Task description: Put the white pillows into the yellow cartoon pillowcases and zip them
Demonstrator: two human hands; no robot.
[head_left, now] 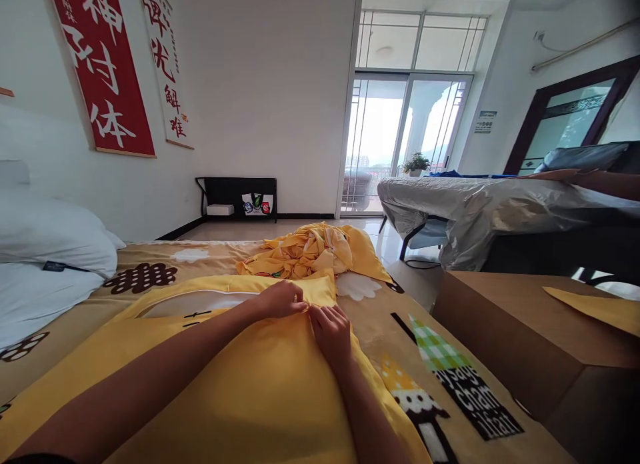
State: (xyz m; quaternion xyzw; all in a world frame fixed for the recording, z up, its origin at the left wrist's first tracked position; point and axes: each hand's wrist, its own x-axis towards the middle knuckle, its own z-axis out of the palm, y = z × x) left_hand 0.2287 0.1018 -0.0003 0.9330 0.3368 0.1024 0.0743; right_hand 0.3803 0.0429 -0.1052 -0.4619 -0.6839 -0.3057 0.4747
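A large yellow bedding cover [250, 377] lies spread in front of me on the patterned bed. Its far side has a long white-edged opening [200, 299], with pale cloth showing inside. My left hand [281, 300] is closed, its fingertips pinching the cover's far edge to the right of that opening. Right beside it, my right hand [331, 327] pinches the same edge, so the fingertips of both hands nearly meet. Whatever small part lies between the fingertips is hidden. Beyond my hands rests a crumpled heap of yellow printed cloth [313, 251].
White pillows [55, 244] lie at the left on the patterned bed sheet [370, 344]. To the right stands a large cardboard box [525, 317]. Behind it, another person's arm [575, 176] rests on a plastic-covered table [450, 191]. A low black shelf [240, 187] stands against the far wall.
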